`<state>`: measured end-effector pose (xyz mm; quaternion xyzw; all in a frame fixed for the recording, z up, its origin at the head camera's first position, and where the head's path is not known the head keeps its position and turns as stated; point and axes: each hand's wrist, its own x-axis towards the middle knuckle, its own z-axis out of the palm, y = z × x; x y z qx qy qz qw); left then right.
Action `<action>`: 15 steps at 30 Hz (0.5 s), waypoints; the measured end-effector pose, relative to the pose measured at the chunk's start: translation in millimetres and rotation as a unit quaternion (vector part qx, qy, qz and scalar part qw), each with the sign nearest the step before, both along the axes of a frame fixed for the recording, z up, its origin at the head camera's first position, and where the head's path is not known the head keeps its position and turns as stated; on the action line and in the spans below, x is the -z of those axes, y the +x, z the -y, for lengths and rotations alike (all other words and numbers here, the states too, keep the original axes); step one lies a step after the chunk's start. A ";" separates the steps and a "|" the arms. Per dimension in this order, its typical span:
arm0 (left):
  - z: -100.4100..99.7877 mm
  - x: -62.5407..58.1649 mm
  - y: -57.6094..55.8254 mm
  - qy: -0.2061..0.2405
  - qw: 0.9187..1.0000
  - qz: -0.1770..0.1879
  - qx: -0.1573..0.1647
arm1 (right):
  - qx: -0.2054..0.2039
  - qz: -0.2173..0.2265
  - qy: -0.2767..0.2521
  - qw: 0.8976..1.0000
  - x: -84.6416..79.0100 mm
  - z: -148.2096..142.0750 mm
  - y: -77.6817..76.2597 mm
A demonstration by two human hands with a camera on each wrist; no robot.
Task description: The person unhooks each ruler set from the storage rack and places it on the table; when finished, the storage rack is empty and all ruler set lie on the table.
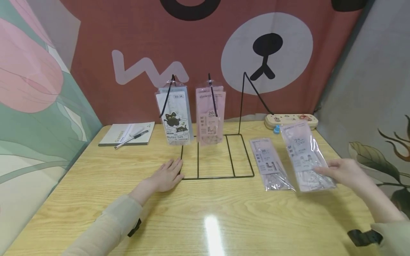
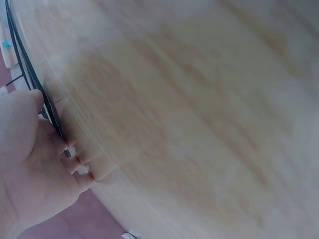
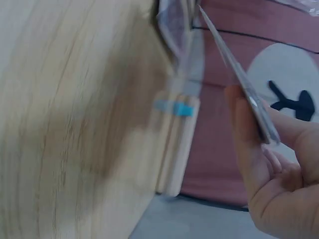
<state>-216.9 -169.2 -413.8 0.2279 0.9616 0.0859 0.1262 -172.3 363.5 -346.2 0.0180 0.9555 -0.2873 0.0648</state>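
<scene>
My left hand rests on the table at the front left corner of a black wire display rack, fingers straight and touching the wire. Between thumb and fingers, my right hand pinches the lower right edge of a pink ruler-set pack in clear plastic. In the right wrist view this pack appears edge-on, raised over the table. A similar pink pack lies just left of it, beside the rack. Pink packs hang from the rack's middle hook, and white-and-blue cat ruler sets from the left one.
The rack's right hook carries no pack. Behind the held pack sits a cream pencil case with a small blue piece. A notebook with a pen lies back left. Printed cloth hangs behind the table.
</scene>
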 end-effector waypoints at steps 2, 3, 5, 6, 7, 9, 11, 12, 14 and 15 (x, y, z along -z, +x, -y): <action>0.3 2.4 -1.0 0.000 1.000 0.001 -0.002 | -0.013 0.010 0.013 1.000 6.0 -2.3 -11.0; 0.3 2.7 -1.0 0.004 1.000 0.001 -0.001 | -0.017 0.015 0.017 1.000 8.9 -3.3 -16.4; 0.2 3.3 -0.9 0.003 1.000 0.001 -0.003 | -0.026 0.016 0.036 0.999 14.8 -4.6 -26.5; 0.2 3.5 -1.0 0.001 1.000 0.002 -0.005 | -0.029 0.019 0.047 0.998 17.6 -5.4 -31.0; 0.0 3.6 -1.0 0.004 1.000 0.002 -0.005 | -0.031 0.025 0.051 0.998 20.3 -6.0 -35.1; -0.8 3.2 -0.7 0.006 1.000 0.001 -0.004 | -0.033 0.042 0.052 0.997 24.2 -7.5 -41.5; -1.4 2.9 -0.8 0.000 1.000 0.003 -0.007 | -0.036 0.056 0.057 0.996 26.2 -8.6 -45.6; -1.7 2.8 -0.9 0.000 1.000 0.004 -0.007 | -0.036 0.063 0.056 0.996 26.6 -9.0 -46.9; -2.0 2.1 -0.5 -0.002 1.000 0.005 -0.008 | -0.040 0.072 0.059 0.995 25.5 -9.1 -48.2; -2.0 2.0 -0.5 -0.005 1.000 0.006 -0.009 | -0.041 0.072 0.064 0.995 24.6 -8.7 -48.5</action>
